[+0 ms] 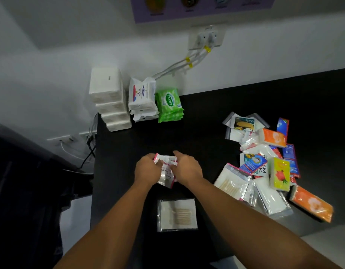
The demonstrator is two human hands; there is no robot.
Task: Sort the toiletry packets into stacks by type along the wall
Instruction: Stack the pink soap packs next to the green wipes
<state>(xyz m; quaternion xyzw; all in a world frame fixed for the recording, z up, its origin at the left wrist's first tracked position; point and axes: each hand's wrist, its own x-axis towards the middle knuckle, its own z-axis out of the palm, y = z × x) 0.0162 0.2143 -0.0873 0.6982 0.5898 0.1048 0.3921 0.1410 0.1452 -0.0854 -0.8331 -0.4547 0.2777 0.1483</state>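
Observation:
Over the middle of the black table (pixel 226 105), my left hand (pixel 146 169) and my right hand (pixel 185 167) both pinch a small clear packet with pink edges (pixel 166 171). A clear cotton-swab packet (pixel 177 214) lies flat just below my hands. Three stacks stand at the wall at the back left: white tissue packs (pixel 109 100), white Dove wipes (pixel 141 96) and green Sanicare wipes (pixel 168 105). A loose pile of mixed packets (pixel 264 164) lies to the right, with orange, blue, yellow and clear ones.
White cables (pixel 179 65) run from a wall socket (pixel 206 38) down behind the stacks. The table's left edge drops off beside the tissue stack, with dark cables (pixel 90 150) hanging there. An orange packet (pixel 311 203) lies near the table's right front edge.

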